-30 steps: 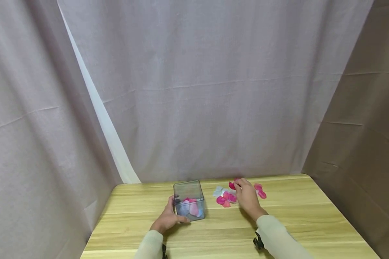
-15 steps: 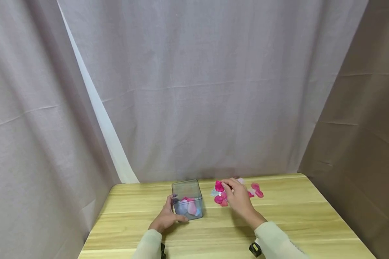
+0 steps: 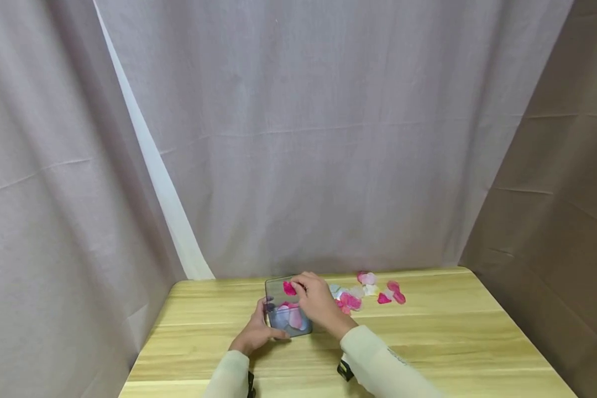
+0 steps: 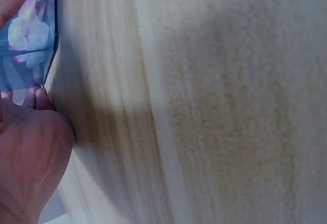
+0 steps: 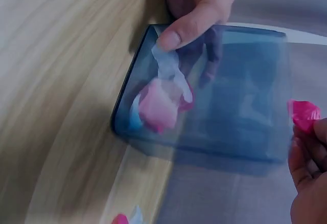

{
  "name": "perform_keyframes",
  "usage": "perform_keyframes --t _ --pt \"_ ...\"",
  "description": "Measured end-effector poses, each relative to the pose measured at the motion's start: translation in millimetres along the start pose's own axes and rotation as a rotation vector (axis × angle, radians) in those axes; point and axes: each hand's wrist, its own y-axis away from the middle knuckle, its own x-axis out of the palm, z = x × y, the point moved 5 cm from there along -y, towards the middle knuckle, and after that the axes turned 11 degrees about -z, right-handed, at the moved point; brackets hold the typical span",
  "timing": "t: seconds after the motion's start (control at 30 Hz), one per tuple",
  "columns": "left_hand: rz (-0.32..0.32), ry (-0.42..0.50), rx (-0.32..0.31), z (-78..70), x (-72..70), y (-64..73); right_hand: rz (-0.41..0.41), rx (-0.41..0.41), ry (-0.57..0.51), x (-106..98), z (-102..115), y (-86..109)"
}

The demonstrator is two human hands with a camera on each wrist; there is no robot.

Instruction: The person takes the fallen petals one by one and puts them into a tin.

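A clear, grey-tinted plastic box (image 3: 274, 286) stands on the table with pink, white and blue artificial petals (image 5: 159, 106) in its bottom. My left hand (image 3: 256, 330) grips it from the left, thumb along the near side and fingers round the far side. Just over the box's open top, my right hand (image 3: 320, 304) pinches a hot-pink petal (image 5: 305, 114) between thumb and fingers. In the left wrist view only the palm and some fingers of the left hand (image 4: 33, 157) show beside the box's wall.
Several loose petals (image 3: 350, 301), pink, white and pale blue, lie on the wooden table (image 3: 453, 331) right of the box. Grey curtains (image 3: 328, 166) hang behind the table's back edge and at both sides.
My right hand has picked up a hot-pink petal from the scattered ones and carried it left to over the box. My left hand keeps its grip on the box.
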Motion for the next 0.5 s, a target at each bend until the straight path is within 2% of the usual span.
perform_keyframes --t 0.13,0.23,0.33,0.5 --pt "-0.014 -0.014 0.003 -4.1 -1.0 2.7 0.116 -0.033 0.112 27 1 -6.3" --pt "-0.026 -0.039 0.014 -5.0 -0.1 3.7 0.195 -0.022 0.174 39 -3 -8.5" --pt "-0.039 -0.048 0.017 -3.4 0.8 2.5 0.246 -0.014 0.236 45 -6 -9.2" --pt "-0.037 -0.012 -0.002 0.6 1.5 1.3 0.301 -0.025 0.302 49 -6 -9.0"
